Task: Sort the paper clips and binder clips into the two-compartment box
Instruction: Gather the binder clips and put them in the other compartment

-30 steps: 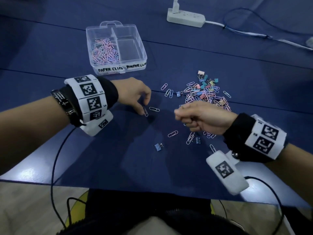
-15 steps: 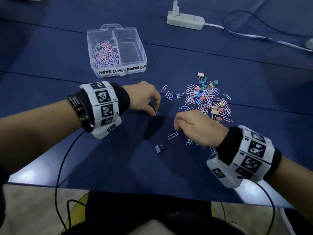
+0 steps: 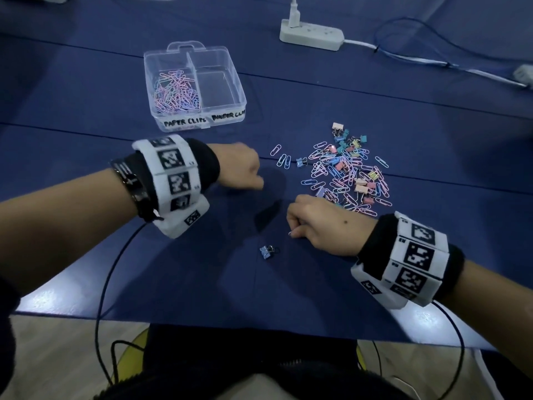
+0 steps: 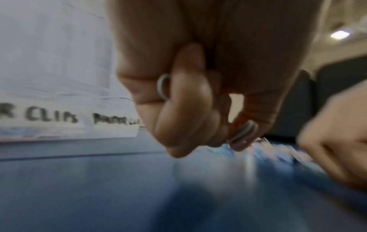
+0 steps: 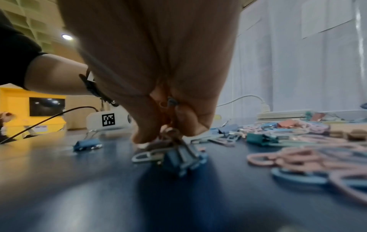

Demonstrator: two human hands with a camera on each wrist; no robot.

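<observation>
Overhead light was dim; glare patches marked the dark blue table edge. Both wrist views showed motion blur.

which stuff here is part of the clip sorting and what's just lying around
Part of the job:
two-compartment box
pile of clips
blue binder clip
paper clips in the left hand
clips at the right hand

Lying about:
power strip
white cable

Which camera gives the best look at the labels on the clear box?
The head view: both labels on the two-compartment box face the camera, reading PAPER CLIPS and BINDER CLIPS. The left wrist view shows the box blurred, its labels partly cut off by the frame edge and the left hand. The right wrist view misses them.
</observation>
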